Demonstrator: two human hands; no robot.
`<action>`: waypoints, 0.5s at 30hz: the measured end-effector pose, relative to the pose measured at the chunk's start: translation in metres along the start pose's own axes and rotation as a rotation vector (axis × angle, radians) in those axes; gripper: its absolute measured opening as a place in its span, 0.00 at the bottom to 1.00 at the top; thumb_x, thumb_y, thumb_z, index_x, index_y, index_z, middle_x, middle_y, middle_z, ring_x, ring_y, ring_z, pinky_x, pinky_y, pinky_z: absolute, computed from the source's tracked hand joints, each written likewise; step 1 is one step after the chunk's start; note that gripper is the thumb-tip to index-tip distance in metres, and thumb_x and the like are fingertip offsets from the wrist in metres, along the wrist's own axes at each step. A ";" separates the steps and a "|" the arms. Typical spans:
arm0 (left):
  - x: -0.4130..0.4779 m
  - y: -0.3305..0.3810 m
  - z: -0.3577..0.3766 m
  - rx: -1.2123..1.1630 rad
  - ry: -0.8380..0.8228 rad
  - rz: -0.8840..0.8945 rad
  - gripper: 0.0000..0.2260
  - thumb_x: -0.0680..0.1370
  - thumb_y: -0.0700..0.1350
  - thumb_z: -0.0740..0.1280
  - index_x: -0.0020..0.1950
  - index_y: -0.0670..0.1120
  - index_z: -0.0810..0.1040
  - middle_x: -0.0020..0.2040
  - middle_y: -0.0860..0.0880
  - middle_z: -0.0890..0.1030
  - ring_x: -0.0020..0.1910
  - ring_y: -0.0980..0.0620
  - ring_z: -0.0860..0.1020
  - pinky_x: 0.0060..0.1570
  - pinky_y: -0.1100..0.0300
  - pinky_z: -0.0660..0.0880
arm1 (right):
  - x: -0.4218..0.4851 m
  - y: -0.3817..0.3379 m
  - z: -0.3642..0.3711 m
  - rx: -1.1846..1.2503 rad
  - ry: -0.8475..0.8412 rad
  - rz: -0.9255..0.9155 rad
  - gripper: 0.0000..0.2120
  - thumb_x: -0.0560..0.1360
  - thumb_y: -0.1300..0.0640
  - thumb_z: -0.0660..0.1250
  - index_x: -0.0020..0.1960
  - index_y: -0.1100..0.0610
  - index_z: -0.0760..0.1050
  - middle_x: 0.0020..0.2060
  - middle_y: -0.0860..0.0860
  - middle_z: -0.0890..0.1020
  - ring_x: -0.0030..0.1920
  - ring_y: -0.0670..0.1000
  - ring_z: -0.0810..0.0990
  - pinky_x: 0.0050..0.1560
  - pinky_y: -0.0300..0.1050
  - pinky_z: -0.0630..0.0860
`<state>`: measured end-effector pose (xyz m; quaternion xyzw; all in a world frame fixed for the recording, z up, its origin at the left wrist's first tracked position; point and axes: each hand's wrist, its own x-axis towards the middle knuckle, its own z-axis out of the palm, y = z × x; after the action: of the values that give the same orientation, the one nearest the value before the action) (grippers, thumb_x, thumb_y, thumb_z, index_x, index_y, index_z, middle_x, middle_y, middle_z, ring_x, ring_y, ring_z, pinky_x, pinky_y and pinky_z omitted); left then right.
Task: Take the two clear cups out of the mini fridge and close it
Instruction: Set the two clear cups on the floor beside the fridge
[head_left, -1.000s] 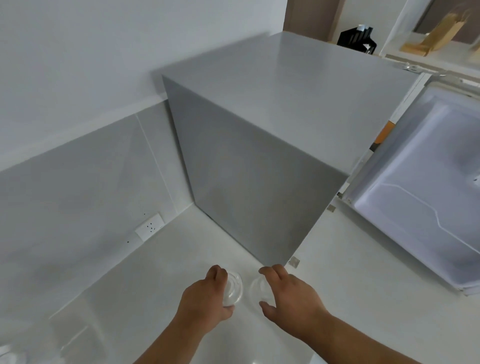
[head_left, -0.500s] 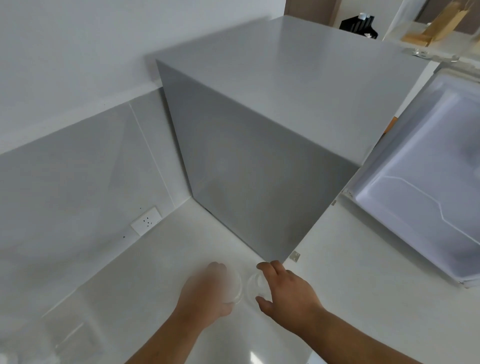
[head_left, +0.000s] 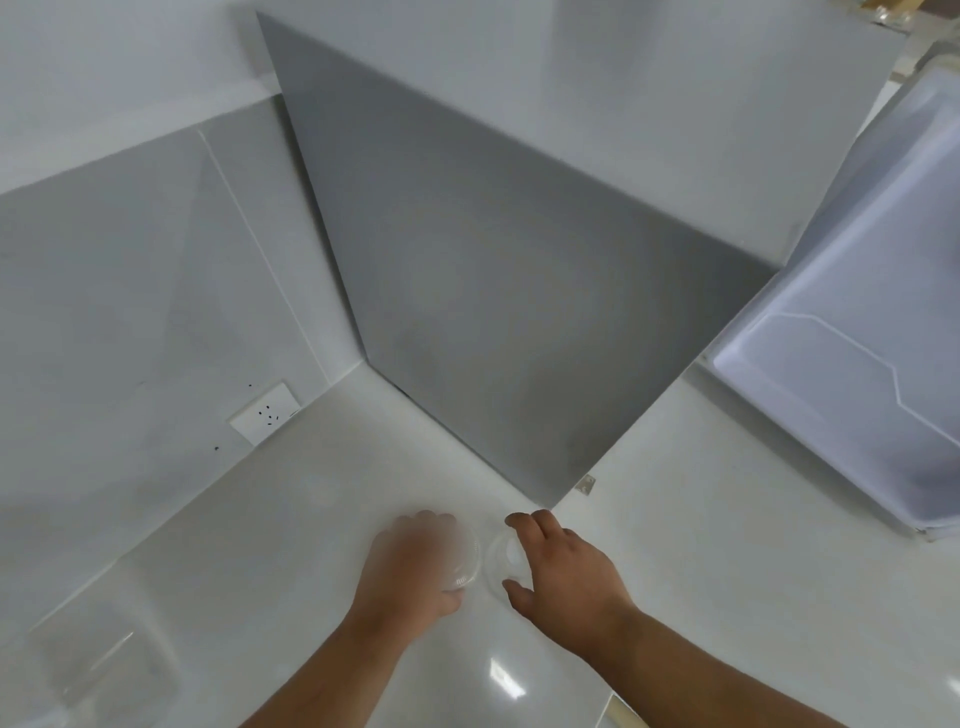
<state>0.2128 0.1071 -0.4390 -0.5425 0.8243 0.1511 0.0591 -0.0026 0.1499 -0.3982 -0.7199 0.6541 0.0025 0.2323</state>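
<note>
Two clear cups stand side by side on the white countertop (head_left: 291, 519), just left of the grey mini fridge's (head_left: 493, 312) front corner. My left hand (head_left: 410, 571) wraps the left clear cup (head_left: 465, 564) and looks blurred. My right hand (head_left: 561, 577) curls around the right clear cup (head_left: 504, 556), thumb and fingers on its rim. The fridge door (head_left: 857, 332) hangs wide open at the right, showing its white inner liner. The fridge's inside is hidden from this angle.
A white wall socket (head_left: 265, 418) sits low on the grey backsplash to the left. A clear container (head_left: 98, 670) rests at the counter's lower left. The fridge's grey side wall rises right behind the cups.
The view has tilted downward and closer to the counter. Both hands stay on the cups at the same spot; the left hand is blurred with slight motion.
</note>
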 end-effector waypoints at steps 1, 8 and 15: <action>0.002 0.000 0.001 -0.003 -0.007 -0.007 0.35 0.65 0.62 0.74 0.68 0.49 0.71 0.60 0.50 0.77 0.55 0.47 0.77 0.51 0.52 0.76 | 0.001 0.000 0.001 0.002 0.003 0.004 0.31 0.77 0.41 0.65 0.76 0.46 0.59 0.68 0.47 0.71 0.55 0.52 0.79 0.50 0.46 0.79; 0.009 -0.005 0.009 0.008 -0.030 -0.037 0.38 0.69 0.64 0.71 0.74 0.53 0.63 0.67 0.51 0.73 0.60 0.47 0.75 0.55 0.53 0.74 | 0.005 0.002 0.006 0.013 -0.003 0.016 0.31 0.77 0.41 0.65 0.76 0.45 0.57 0.68 0.46 0.71 0.55 0.52 0.79 0.48 0.45 0.79; 0.009 -0.004 0.012 -0.031 -0.034 -0.037 0.42 0.66 0.66 0.72 0.76 0.53 0.63 0.72 0.50 0.70 0.63 0.46 0.74 0.56 0.52 0.75 | 0.004 0.005 0.006 0.011 -0.013 0.012 0.32 0.77 0.42 0.65 0.76 0.46 0.56 0.67 0.47 0.70 0.55 0.53 0.79 0.48 0.47 0.78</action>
<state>0.2123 0.1019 -0.4537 -0.5558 0.8106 0.1717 0.0674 -0.0050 0.1474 -0.4061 -0.7145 0.6569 0.0049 0.2407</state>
